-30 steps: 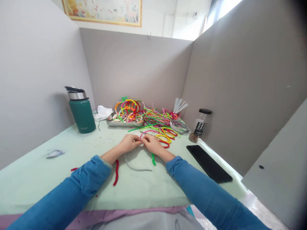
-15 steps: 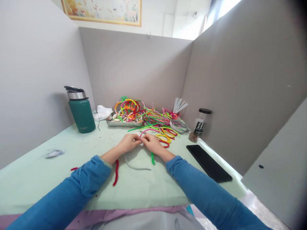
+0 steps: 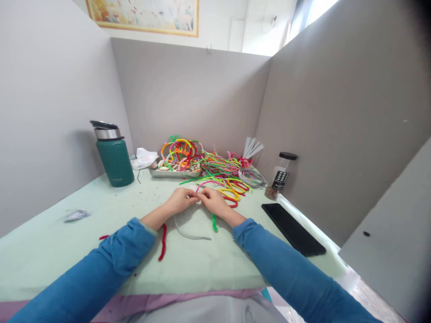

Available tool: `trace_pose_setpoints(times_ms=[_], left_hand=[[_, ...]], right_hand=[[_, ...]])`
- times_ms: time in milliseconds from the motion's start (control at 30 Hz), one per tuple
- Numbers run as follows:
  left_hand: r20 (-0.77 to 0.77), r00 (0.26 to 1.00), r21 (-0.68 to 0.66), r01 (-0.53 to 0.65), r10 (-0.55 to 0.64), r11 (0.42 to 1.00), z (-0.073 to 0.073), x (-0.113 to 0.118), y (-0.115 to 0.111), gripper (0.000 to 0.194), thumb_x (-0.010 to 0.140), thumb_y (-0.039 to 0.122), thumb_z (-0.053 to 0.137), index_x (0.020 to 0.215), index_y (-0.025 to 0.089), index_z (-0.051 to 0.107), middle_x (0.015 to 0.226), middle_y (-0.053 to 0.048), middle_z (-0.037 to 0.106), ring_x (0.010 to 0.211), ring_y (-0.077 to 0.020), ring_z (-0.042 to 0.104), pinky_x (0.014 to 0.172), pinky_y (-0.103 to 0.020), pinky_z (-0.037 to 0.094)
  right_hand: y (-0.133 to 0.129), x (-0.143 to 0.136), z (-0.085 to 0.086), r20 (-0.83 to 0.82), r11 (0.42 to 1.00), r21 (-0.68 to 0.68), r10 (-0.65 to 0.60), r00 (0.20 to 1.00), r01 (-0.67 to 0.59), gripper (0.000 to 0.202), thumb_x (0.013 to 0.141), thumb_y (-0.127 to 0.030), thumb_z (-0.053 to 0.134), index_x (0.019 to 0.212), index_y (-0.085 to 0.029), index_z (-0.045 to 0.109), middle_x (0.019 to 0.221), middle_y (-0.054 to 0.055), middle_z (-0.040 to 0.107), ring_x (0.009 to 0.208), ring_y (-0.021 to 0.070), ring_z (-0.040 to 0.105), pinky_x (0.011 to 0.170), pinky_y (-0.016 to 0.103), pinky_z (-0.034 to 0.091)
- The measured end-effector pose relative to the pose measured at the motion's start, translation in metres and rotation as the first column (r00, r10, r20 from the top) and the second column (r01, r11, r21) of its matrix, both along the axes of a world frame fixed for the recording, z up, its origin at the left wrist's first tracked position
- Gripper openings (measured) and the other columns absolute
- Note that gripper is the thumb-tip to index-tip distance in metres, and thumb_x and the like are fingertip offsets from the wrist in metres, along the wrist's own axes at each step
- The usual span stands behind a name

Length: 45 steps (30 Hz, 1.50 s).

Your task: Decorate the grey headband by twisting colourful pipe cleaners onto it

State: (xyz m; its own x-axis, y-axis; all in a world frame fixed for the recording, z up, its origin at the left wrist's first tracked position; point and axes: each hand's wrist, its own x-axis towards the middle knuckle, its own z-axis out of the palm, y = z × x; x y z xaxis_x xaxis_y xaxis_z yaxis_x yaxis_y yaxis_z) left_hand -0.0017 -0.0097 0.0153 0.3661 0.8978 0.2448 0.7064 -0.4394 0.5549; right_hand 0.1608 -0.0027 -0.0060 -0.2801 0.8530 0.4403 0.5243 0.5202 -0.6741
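Observation:
Both hands meet over the middle of the table, fingertips pinched together. A pink pipe cleaner (image 3: 209, 182) arcs up from between them. My left hand (image 3: 181, 200) is closed at its lower end, and my right hand (image 3: 213, 200) pinches right beside it; the exact grip point is hidden by the fingers. A thin grey wire (image 3: 191, 236) curves down below my left hand to the tabletop. Under my right wrist lies a short green pipe cleaner piece (image 3: 214, 223). Next to my left forearm rests a dark red piece (image 3: 163, 242).
At the back, a metal tray (image 3: 175, 174) holds small pieces and bent colourful shapes, beside a heap of pipe cleaners (image 3: 225, 163) and a grey wire coil (image 3: 253, 178). A green bottle (image 3: 116, 161) stands left; a black-lidded jar (image 3: 280, 177) and black phone (image 3: 292, 229) are right. Grey partitions surround the table.
The grey wire's free end has shifted very slightly. Both hands stay in nearly the same place, still pinching at the pink pipe cleaner.

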Motion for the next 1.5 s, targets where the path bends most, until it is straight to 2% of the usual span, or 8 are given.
trace_pose_setpoints(times_ms=[333,500,733,1000,1133,1300,1500], left_hand=[[-0.024,1.0,0.016,0.003,-0.003,1.0,-0.0002,-0.0006,0.0012,0.032,0.073,0.039,0.049,0.084,0.017,0.07,0.064,0.001,0.064,0.057,-0.0114,0.051,0.057,-0.02,0.038],[-0.017,0.999,0.01,-0.034,0.034,0.999,-0.0004,-0.0005,0.0012,0.034,0.073,0.04,0.048,0.081,0.016,0.07,0.065,0.0,0.064,0.058,-0.0113,0.051,0.056,-0.02,0.037],[-0.012,0.998,0.019,-0.057,0.058,0.998,-0.0021,-0.0004,0.0027,0.035,0.072,0.043,0.049,0.08,0.017,0.07,0.062,0.0,0.064,0.057,-0.0119,0.051,0.055,-0.02,0.036],[-0.027,1.0,0.028,-0.015,0.015,1.0,-0.0007,-0.0007,0.0026,0.035,0.073,0.042,0.048,0.077,0.016,0.07,0.063,0.0,0.063,0.055,-0.011,0.049,0.055,-0.02,0.036],[0.019,0.999,-0.046,-0.025,0.026,0.999,-0.0016,-0.0005,0.0024,0.035,0.072,0.044,0.048,0.074,0.014,0.067,0.053,0.002,0.056,0.046,-0.0088,0.044,0.047,-0.019,0.033],[0.108,0.993,-0.18,-0.023,0.043,0.983,-0.0056,-0.0012,0.0054,0.036,0.069,0.046,0.051,0.074,0.013,0.064,0.051,0.003,0.052,0.039,-0.007,0.041,0.04,-0.019,0.03],[0.219,0.975,-0.279,0.019,0.045,0.96,-0.0075,-0.0009,0.0068,0.036,0.067,0.046,0.054,0.077,0.012,0.063,0.061,0.001,0.061,0.037,-0.005,0.04,0.038,-0.018,0.03]], right_hand=[[-0.0001,-0.0007,0.0001,0.009,1.0,-0.005,-0.005,1.0,0.005,0.019,0.079,-0.03,0.049,0.068,-0.016,0.057,0.064,0.0,0.058,0.061,0.0113,0.049,0.057,0.022,0.033],[-0.0005,-0.0005,0.0008,-0.003,0.999,-0.038,0.005,1.0,-0.005,0.018,0.078,-0.031,0.05,0.069,-0.016,0.056,0.063,-0.001,0.057,0.059,0.0108,0.048,0.055,0.021,0.033],[-0.0018,-0.0012,0.0038,0.004,1.0,-0.03,-0.004,1.0,0.004,0.014,0.077,-0.023,0.048,0.067,-0.016,0.055,0.063,-0.001,0.057,0.061,0.011,0.048,0.057,0.021,0.033],[0.0001,-0.0002,-0.0001,0.009,1.0,-0.005,0.008,1.0,-0.008,0.015,0.077,-0.025,0.048,0.068,-0.016,0.055,0.063,-0.001,0.057,0.06,0.0111,0.048,0.056,0.021,0.032],[0.0013,0.0001,-0.0016,0.001,1.0,0.0,0.018,1.0,-0.018,0.015,0.077,-0.025,0.048,0.069,-0.016,0.056,0.064,-0.001,0.057,0.061,0.0111,0.048,0.056,0.021,0.032],[0.0009,0.0001,-0.0012,-0.011,1.0,-0.001,0.024,1.0,-0.024,0.015,0.077,-0.025,0.047,0.068,-0.016,0.056,0.063,-0.001,0.057,0.061,0.0109,0.048,0.056,0.021,0.032],[-0.0004,0.0006,0.0001,-0.021,0.999,0.0,0.036,0.999,-0.036,0.016,0.078,-0.025,0.047,0.066,-0.016,0.054,0.061,-0.002,0.056,0.058,0.0103,0.046,0.055,0.021,0.031]])
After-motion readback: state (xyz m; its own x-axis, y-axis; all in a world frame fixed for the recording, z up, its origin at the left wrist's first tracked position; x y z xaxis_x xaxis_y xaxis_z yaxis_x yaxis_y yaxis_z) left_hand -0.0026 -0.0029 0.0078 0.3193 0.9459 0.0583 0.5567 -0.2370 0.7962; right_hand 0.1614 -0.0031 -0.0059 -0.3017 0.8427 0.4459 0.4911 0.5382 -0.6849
